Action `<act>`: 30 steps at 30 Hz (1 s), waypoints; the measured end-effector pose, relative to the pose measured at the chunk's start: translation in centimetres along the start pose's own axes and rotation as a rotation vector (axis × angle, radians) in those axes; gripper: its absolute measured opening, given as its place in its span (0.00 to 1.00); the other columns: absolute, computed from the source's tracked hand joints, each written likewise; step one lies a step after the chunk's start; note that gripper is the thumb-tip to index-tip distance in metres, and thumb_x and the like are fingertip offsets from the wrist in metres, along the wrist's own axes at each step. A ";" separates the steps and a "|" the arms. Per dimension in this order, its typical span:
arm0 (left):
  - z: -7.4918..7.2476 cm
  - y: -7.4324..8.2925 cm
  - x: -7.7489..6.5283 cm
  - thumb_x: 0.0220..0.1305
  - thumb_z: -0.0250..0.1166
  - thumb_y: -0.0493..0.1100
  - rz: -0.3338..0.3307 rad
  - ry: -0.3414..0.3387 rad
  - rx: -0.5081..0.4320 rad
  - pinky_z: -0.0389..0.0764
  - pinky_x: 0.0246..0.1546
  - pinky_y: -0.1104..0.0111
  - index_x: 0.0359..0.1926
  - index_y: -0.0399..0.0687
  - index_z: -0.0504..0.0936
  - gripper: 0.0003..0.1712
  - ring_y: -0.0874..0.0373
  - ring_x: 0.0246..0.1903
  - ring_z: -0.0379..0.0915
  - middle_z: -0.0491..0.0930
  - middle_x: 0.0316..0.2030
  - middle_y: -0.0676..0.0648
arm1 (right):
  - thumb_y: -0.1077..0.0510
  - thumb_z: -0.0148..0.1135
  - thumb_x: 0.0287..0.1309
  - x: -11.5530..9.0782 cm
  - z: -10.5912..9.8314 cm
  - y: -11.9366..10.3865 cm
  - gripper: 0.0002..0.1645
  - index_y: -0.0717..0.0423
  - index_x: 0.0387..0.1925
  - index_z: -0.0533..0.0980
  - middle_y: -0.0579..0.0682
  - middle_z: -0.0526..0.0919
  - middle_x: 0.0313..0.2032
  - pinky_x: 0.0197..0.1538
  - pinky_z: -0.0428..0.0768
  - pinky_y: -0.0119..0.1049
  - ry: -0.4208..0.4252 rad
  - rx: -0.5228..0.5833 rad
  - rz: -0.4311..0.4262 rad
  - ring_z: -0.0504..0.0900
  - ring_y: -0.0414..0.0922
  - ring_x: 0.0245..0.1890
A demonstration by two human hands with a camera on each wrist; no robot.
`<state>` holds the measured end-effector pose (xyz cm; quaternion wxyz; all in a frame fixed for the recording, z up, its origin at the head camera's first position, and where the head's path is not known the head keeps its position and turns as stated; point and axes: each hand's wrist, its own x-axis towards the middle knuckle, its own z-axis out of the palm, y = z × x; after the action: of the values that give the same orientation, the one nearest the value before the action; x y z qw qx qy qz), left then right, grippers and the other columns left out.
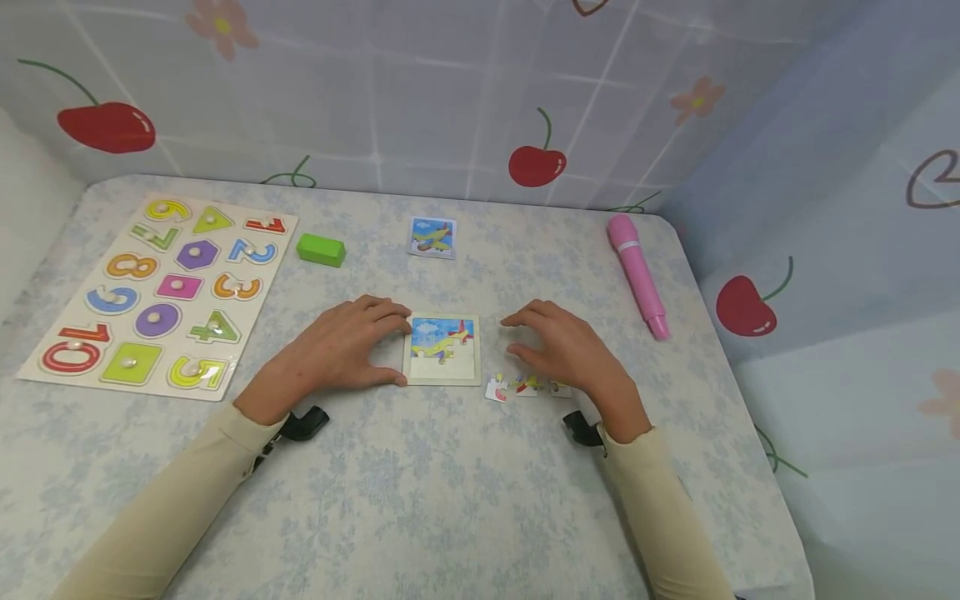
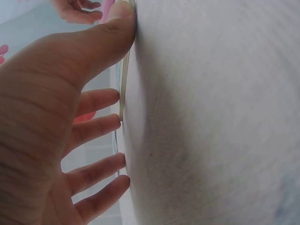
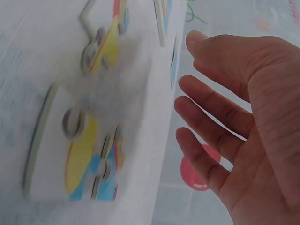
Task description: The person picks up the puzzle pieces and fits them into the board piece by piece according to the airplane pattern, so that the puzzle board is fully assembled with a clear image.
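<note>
A small square jigsaw puzzle (image 1: 463,369) with a pale frame lies mid-table, partly filled with a yellow airplane on blue sky; its lower part is bare. Beside its left edge is my left hand (image 1: 341,346), thumb at the near corner and fingertips at the far one. In the left wrist view, the thumb (image 2: 105,40) and straight, spread fingers touch the thin edge. My right hand (image 1: 566,346) hovers right of the puzzle with fingers loosely bent and nothing between them. Below it lie a jigsaw piece (image 1: 497,388), a second piece (image 1: 528,387) and a third, partly hidden.
A small airplane picture card (image 1: 432,238) lies beyond the puzzle. Far left is a number and shape peg board (image 1: 161,292), with a green block (image 1: 321,250) beside it. A pink pen-like stick (image 1: 637,275) lies at the right. A curtain (image 1: 450,100) stands behind the table.
</note>
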<state>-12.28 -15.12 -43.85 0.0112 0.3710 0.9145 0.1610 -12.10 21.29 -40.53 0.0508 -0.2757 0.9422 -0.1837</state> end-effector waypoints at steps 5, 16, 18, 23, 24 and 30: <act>0.0 0.0 0.0 0.55 0.81 0.70 -0.003 -0.003 -0.015 0.79 0.62 0.46 0.64 0.50 0.84 0.43 0.43 0.70 0.70 0.77 0.70 0.47 | 0.55 0.78 0.65 -1.2 -0.3 0.7 0.24 0.52 0.61 0.85 0.50 0.84 0.57 0.55 0.85 0.50 0.000 0.000 0.042 0.83 0.50 0.56; 0.1 -0.1 0.0 0.56 0.81 0.68 0.011 0.021 -0.016 0.79 0.61 0.45 0.63 0.50 0.84 0.42 0.42 0.69 0.71 0.78 0.69 0.46 | 0.55 0.77 0.66 -3.4 -0.7 2.6 0.24 0.51 0.62 0.84 0.49 0.84 0.56 0.52 0.84 0.49 0.007 0.011 0.074 0.83 0.49 0.52; 0.1 0.0 0.0 0.55 0.82 0.68 0.011 0.023 -0.020 0.79 0.61 0.45 0.63 0.49 0.84 0.42 0.42 0.69 0.71 0.78 0.69 0.46 | 0.55 0.77 0.66 -3.8 -0.8 2.8 0.24 0.51 0.62 0.84 0.49 0.84 0.56 0.53 0.84 0.50 -0.002 0.016 0.094 0.83 0.50 0.54; 0.0 0.0 0.0 0.55 0.82 0.67 0.007 0.021 -0.017 0.79 0.61 0.45 0.63 0.49 0.84 0.42 0.42 0.69 0.71 0.78 0.69 0.46 | 0.55 0.76 0.66 -4.5 -1.1 3.4 0.25 0.51 0.63 0.83 0.49 0.84 0.57 0.58 0.83 0.53 -0.025 0.030 0.139 0.82 0.50 0.58; 0.0 0.0 0.0 0.55 0.82 0.67 0.006 0.020 -0.017 0.79 0.61 0.45 0.63 0.49 0.84 0.42 0.42 0.69 0.71 0.77 0.69 0.46 | 0.56 0.76 0.67 -4.7 -1.2 3.6 0.25 0.51 0.63 0.83 0.49 0.84 0.58 0.58 0.83 0.54 -0.030 0.035 0.148 0.82 0.51 0.59; 0.1 -0.1 0.0 0.54 0.82 0.69 0.002 0.012 -0.020 0.78 0.62 0.45 0.64 0.49 0.84 0.44 0.42 0.70 0.70 0.77 0.70 0.46 | 0.61 0.73 0.68 -5.5 -1.3 4.5 0.24 0.52 0.64 0.83 0.50 0.85 0.57 0.61 0.81 0.55 -0.052 0.060 0.151 0.81 0.52 0.60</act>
<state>-12.39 -15.15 -43.97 0.0095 0.3708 0.9125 0.1726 -10.01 28.17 -41.04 0.0969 -0.2070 0.9527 -0.2003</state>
